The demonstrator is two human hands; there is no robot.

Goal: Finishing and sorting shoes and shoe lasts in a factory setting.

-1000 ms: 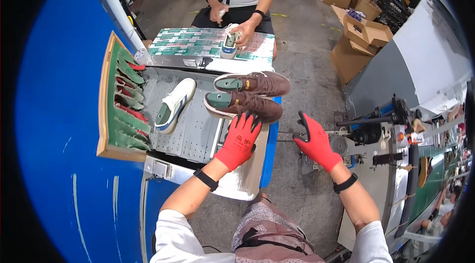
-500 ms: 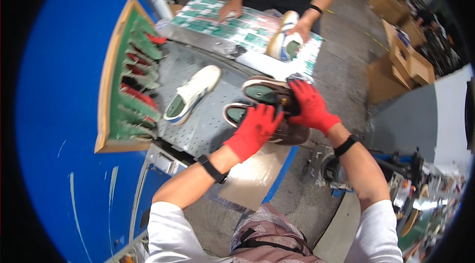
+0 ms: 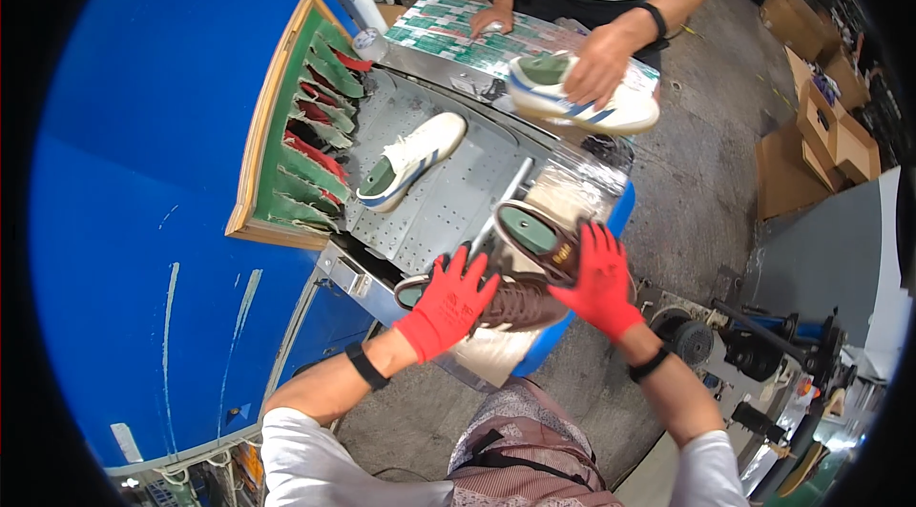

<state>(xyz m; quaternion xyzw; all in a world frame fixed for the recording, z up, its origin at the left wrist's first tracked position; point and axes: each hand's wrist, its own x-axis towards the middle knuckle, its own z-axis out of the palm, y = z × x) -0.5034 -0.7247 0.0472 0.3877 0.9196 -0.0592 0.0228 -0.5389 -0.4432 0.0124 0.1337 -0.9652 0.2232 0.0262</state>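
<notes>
Both my hands wear red gloves with dark fingertips. My left hand (image 3: 445,305) lies with fingers spread across the opening of a brown lace-up sneaker (image 3: 520,305) resting at the near end of the metal conveyor bed. My right hand (image 3: 601,280) grips a second brown sneaker (image 3: 536,238) at its front part, which the glove hides; its green insole faces up. Farther left, a white sneaker with blue stripes (image 3: 412,162) sits on the perforated grey surface (image 3: 420,221). Across from me, a person's hand (image 3: 603,63) holds another white sneaker (image 3: 625,108) on its side.
A wood-framed opening (image 3: 250,164) with torn green and red flaps stands at the left, set against a blue machine wall (image 3: 143,192). Behind the bed is a green-and-white taped tabletop (image 3: 434,35). Cardboard boxes (image 3: 792,173) stand on the floor at right, machine parts (image 3: 706,345) nearer.
My hands have moved nearer and farther apart, bringing the brown sneakers toward the bed's near end. The other person has turned their white sneaker sideways and lifted it.
</notes>
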